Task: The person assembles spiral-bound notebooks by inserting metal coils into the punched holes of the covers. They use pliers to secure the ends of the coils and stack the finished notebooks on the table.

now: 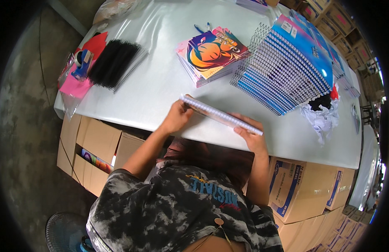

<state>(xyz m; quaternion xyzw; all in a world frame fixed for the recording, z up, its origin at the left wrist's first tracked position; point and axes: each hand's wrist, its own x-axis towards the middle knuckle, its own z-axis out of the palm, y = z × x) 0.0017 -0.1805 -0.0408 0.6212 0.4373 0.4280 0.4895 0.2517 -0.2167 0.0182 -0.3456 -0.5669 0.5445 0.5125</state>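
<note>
A spiral notebook [219, 114] is held between my two hands above the table's near edge, its spiral-bound edge turned up. My left hand [177, 115] grips its left end, and my right hand [252, 133] is closed on the right end. Beyond it lies a stack of notebooks with colourful illustrated covers [211, 54]. To the right of that stack, a large fanned pile of blue-covered spiral notebooks [291, 63] shows its rows of wire binding. Loose wire spirals [245, 63] lie at that pile's left side.
Black spiral coils [116, 63] lie at the left of the white table [156, 75], beside a blue tape dispenser [81, 65] on pink and red sheets. Crumpled white paper [322, 119] sits at the right. Cardboard boxes [303, 189] stand below the table, and a fan [66, 233] at lower left.
</note>
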